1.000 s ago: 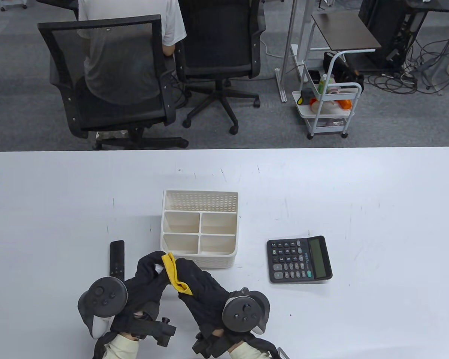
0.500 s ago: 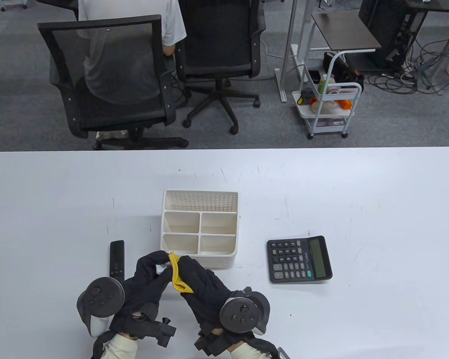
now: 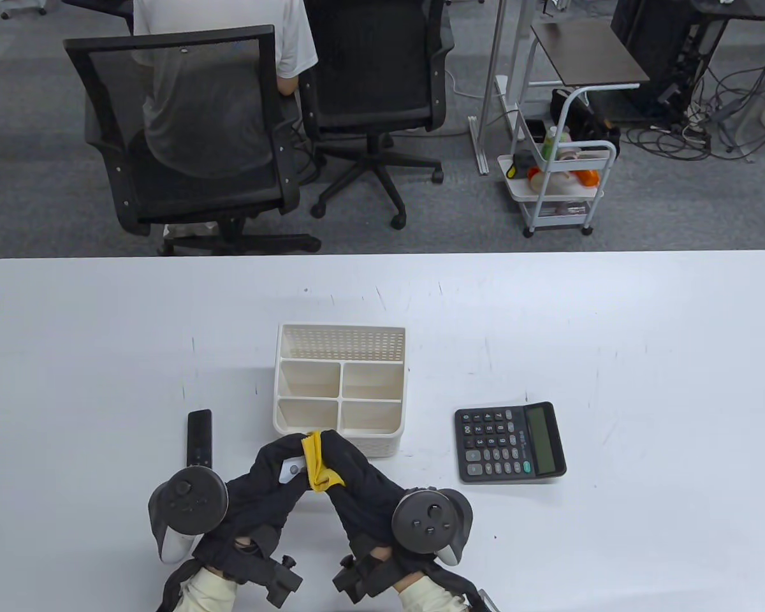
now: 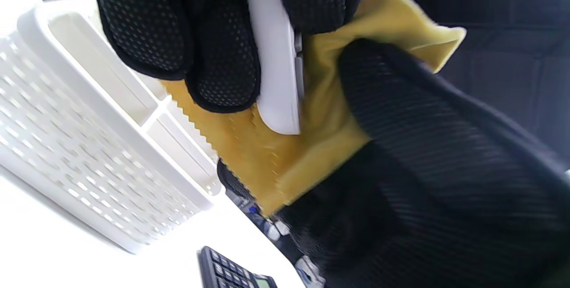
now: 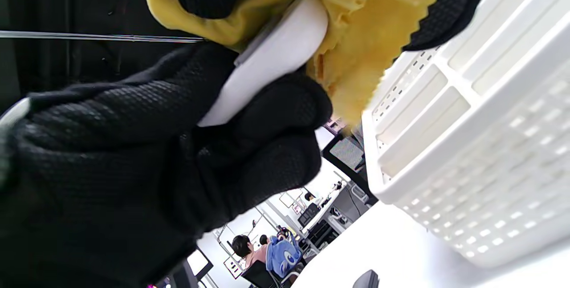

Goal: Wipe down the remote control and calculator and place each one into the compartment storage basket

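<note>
At the lower centre of the frame, our left hand (image 3: 274, 475) and right hand (image 3: 357, 478) meet, fingers curled and gripping.

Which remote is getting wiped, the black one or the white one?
The white remote: the left hand holds it against the yellow cloth. The black remote lies untouched on the table.

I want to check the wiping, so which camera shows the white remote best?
Left wrist view: the white remote shows edge-on against the yellow cloth. Right wrist view shows one rounded end. Table view shows only a sliver with buttons between the hands.
</note>
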